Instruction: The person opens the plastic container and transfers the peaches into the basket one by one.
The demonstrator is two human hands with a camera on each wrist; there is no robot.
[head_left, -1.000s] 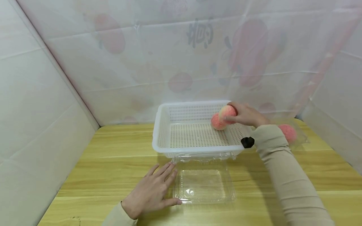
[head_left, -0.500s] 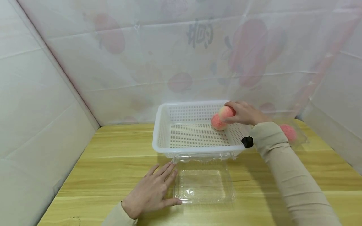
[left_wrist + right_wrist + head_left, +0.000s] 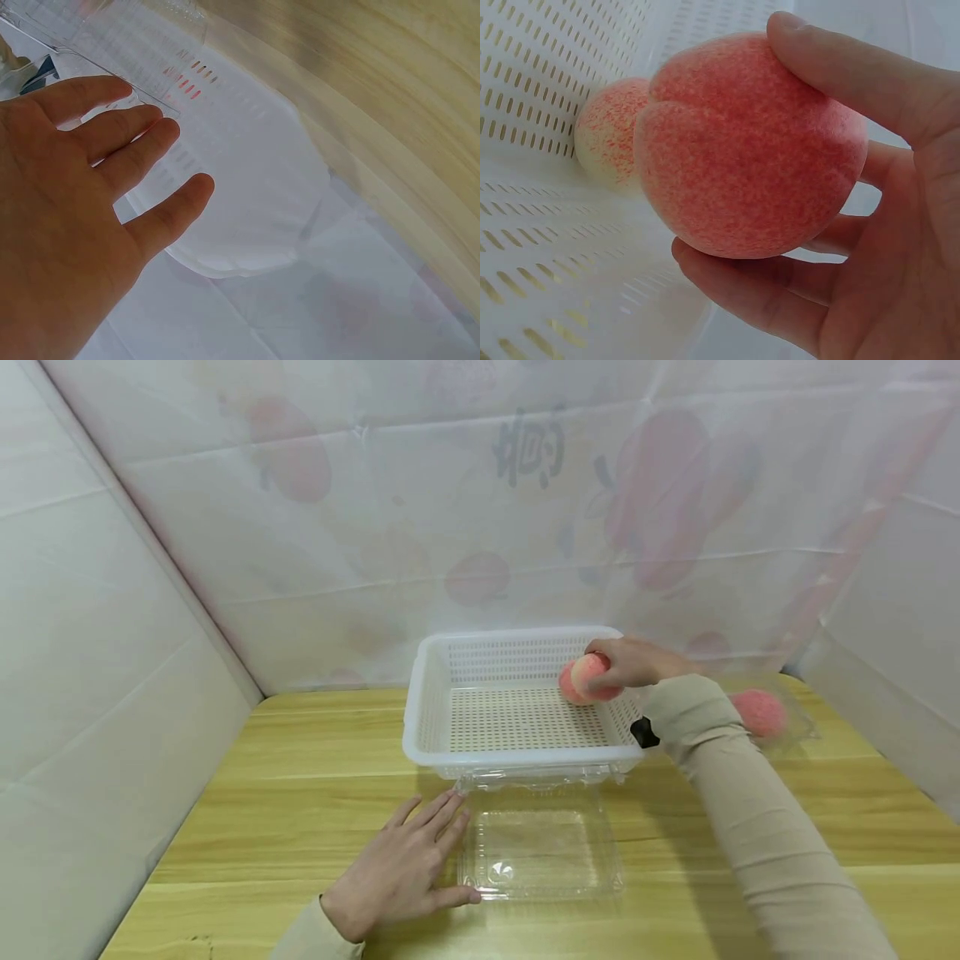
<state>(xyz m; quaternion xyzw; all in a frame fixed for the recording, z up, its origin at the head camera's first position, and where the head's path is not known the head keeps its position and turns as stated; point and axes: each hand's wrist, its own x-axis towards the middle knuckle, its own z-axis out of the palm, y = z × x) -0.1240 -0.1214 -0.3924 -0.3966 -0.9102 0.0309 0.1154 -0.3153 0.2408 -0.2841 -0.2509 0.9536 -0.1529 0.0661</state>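
Note:
My right hand [image 3: 637, 662] grips a pink and cream peach [image 3: 750, 150] inside the right end of a white slotted plastic basket [image 3: 600, 757], thumb on one side and fingers round the other. A second peach [image 3: 607, 142] lies in the basket right behind it, partly hidden by the held one. My left hand [image 3: 401, 872] lies palm down with fingers spread, fingertips and thumb at the left edge of a clear plastic box [image 3: 540, 852] in front of the basket. In the left wrist view, the straight fingers [image 3: 169, 214] are near the clear plastic.
Right of the basket, behind the right forearm, another peach [image 3: 759, 713] sits in clear plastic. The wood-grain table [image 3: 300, 793] meets a printed pale sheet [image 3: 360, 568] behind the basket, with pale walls on both sides.
My right hand has moved slightly left and lower with the peach, which now overlaps more of the peach in the basket. The left hand has stayed in place.

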